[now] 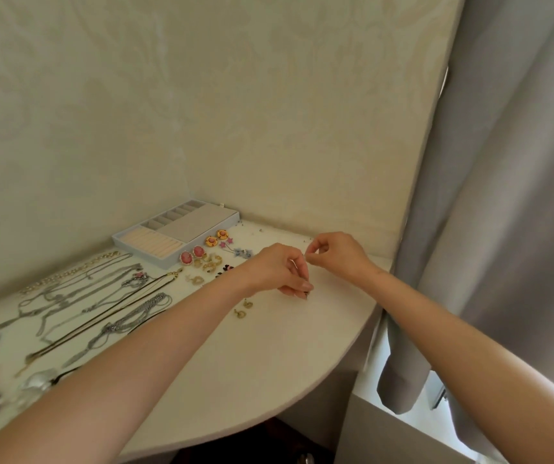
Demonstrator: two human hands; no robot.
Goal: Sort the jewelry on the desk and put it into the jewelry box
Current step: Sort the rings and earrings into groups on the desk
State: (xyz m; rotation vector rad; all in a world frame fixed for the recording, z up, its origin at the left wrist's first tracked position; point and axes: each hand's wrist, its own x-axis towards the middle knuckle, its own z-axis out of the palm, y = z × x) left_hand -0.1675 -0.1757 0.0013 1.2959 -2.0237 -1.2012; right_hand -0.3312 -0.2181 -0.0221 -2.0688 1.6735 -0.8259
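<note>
Nearer than the jewelry box (pixel 175 231), chains (pixel 101 306) lie spread over the desk (pixel 268 363), and the left forearm hides some of their ends. Right of the box, two small gold earrings (pixel 242 309) sit just before the left hand (pixel 279 271), whose curled fingers pinch a small dark piece (pixel 305 296), perhaps a stud. Just beyond, the right hand (pixel 335 252) presses thumb and forefinger together; on what, I cannot tell. Pink earrings (pixel 191 255) lie just beside the open box's front edge.

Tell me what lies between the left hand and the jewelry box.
The head view shows jewelry lying there on the desk: pink oval earrings, orange flower earrings, gold hoops and small pink stars.
</note>
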